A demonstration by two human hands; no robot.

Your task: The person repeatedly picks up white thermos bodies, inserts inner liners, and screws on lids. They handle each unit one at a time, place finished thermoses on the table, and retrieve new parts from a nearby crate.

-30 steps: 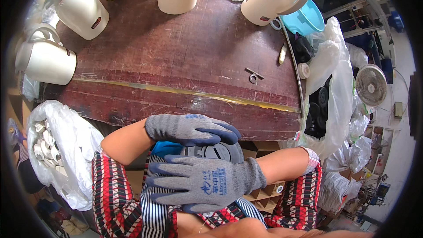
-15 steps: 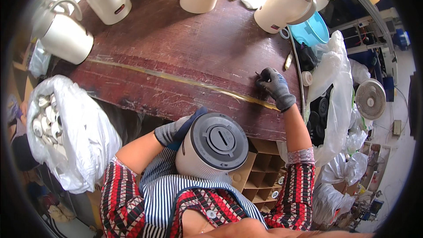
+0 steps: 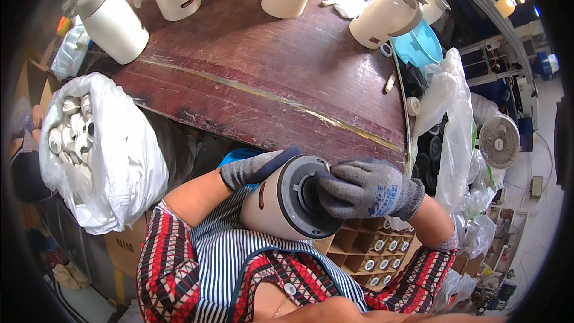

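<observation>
A cream vacuum jug lies tilted against my striped apron, its dark grey round base turned up toward me. My left hand, in a grey and dark blue glove, is wrapped round the far left side of the jug. My right hand, gloved in grey, is closed over the right part of the base. Its curled fingers reach the round middle piece of the base, hiding part of it. What those fingers pinch, if anything, cannot be made out.
A dark red worktable carries several cream jugs, including a handled one at left. An open white bag of pale parts stands left. A divided cardboard box is below right. A blue basin sits at the table's right edge.
My right hand has come from above the table's right side down onto the base. The jug has tilted further to the right, with my left hand still round it.
</observation>
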